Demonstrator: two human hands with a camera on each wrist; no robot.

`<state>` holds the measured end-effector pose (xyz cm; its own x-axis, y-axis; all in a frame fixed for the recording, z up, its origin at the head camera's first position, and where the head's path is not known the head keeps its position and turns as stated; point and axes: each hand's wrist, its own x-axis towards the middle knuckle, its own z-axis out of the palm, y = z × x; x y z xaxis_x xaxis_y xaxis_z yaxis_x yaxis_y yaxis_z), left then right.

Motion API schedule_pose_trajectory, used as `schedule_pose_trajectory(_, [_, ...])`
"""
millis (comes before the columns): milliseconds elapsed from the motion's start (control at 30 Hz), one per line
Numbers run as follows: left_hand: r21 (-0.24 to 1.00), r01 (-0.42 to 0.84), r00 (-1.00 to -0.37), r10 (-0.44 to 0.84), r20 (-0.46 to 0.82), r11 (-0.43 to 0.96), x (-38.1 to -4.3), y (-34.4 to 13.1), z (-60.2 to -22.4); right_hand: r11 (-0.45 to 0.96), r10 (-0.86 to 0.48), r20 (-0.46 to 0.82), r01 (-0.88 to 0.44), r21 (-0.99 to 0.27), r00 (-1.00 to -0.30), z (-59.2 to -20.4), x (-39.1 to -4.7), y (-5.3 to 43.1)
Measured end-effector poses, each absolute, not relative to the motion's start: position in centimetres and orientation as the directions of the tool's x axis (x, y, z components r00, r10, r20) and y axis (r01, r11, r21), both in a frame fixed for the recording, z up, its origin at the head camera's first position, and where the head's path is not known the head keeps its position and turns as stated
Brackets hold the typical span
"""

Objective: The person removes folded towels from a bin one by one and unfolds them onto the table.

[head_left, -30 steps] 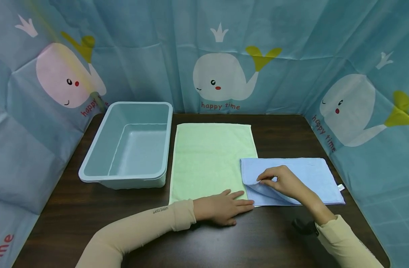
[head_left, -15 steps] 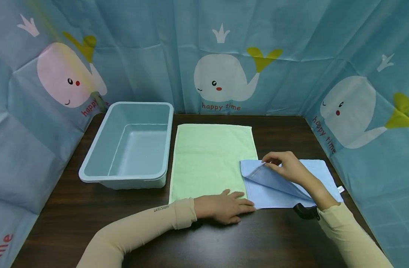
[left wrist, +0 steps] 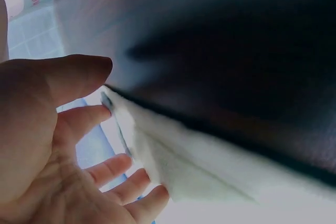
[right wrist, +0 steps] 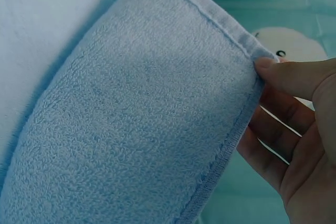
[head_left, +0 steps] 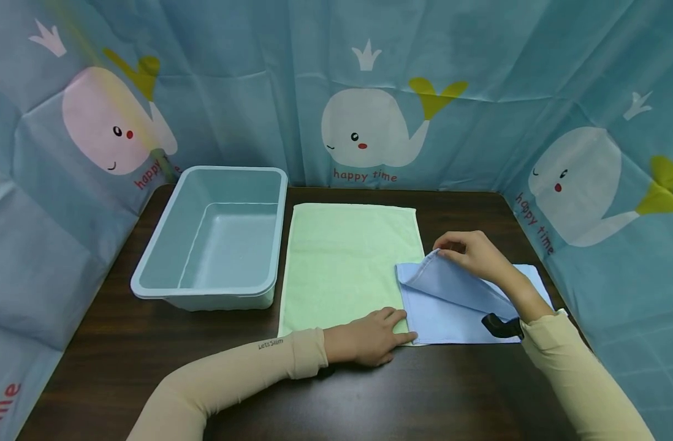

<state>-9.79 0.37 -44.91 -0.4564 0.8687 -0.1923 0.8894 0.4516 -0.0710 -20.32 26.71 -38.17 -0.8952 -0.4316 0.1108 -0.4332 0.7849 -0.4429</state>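
A light blue towel (head_left: 441, 315) lies at the right, overlapping the right edge of a flat pale green towel (head_left: 342, 263). Thumb and fingers of my right hand (head_left: 474, 254) pinch one corner of the blue towel and hold it lifted, so its upper layer slopes up off the lower one. The right wrist view shows the hemmed corner of that blue towel (right wrist: 136, 87) between thumb and fingers. My left hand (head_left: 372, 337) rests on the green towel's near right corner, fingertips by the blue towel's edge. In the left wrist view its fingers (left wrist: 139, 184) touch the cloth, uncurled.
A grey-blue plastic basin (head_left: 204, 293) stands on the left of the dark wooden table (head_left: 336, 404), with nothing visible inside. Behind and at both sides hangs a blue curtain (head_left: 231, 122) printed with whales. A black strap-like piece (head_left: 501, 326) sits at the right wrist.
My right hand has moved up and away from the near edge, raising the blue towel's corner and peeling back its upper layer. The left hand has stayed nearly in place, some fingers drawing in.
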Motion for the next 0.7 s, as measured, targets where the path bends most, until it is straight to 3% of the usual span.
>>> schedule_pose_trajectory(700, [0.080,0.876,-0.428,0.843,-0.326,0.476,-9.8,0.4,-44.5,0.785,-0.435,0.083,-0.422,-0.454,-0.897,-39.7,-26.2,25.9])
